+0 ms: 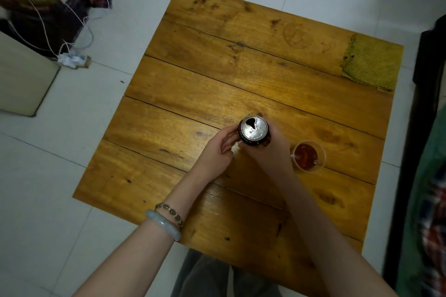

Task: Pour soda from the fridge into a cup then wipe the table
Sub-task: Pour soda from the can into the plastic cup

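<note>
Wooden plank bench (193, 84) over white tiled floor. Yellow-green cloth (372, 62) flat on far right corner, well apart from hands. Right hand (274, 153) wrapped round right side of soda can (254, 130); left hand (214, 152) grips its left side with thumb and fingertips. Can upright near bench middle, top open, tab hole dark. Clear plastic cup (322, 164) just right of right hand, holding brown soda. Pale bangle (164, 224) and bead bracelet (170, 212) on left wrist.
</note>
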{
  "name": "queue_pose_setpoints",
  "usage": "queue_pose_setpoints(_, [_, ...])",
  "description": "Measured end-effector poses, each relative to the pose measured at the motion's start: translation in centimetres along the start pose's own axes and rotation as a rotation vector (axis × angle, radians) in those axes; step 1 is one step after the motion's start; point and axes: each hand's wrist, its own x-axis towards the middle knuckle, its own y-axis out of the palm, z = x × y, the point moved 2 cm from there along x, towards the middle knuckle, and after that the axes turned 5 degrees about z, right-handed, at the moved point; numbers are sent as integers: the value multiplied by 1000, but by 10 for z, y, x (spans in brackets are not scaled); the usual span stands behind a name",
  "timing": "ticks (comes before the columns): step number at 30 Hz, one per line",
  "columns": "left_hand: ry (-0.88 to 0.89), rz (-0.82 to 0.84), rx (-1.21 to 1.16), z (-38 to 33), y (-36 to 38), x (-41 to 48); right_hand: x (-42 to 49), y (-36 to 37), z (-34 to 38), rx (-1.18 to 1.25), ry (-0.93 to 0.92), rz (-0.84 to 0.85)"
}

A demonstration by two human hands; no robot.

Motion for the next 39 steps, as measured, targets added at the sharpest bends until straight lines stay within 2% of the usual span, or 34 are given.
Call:
queue_pose_setpoints(10, [-9, -26, 29, 5, 0, 0, -3, -1, 3, 72, 37, 26])
queue_pose_setpoints(16, [-47, -57, 127, 15, 1, 4, -20, 7, -22, 309, 229, 104])
queue_pose_setpoints(19, [-10, -54, 181, 10, 6, 10, -31, 7, -34, 274, 280, 159])
queue_pose_setpoints(22, [23, -77, 209, 1, 15, 18, -32, 5, -37, 177, 264, 131])
queue_pose_setpoints(28, [75, -213, 175, -16, 28, 16, -26, 2, -38, 172, 254, 130])
queue_pose_setpoints(32, [70, -239, 120, -13, 27, 8, -24, -1, -30, 336, 308, 98])
queue_pose_setpoints(39, [51, -229, 113, -39, 22, -28, -36, -12, -11, 898, 620, 84])
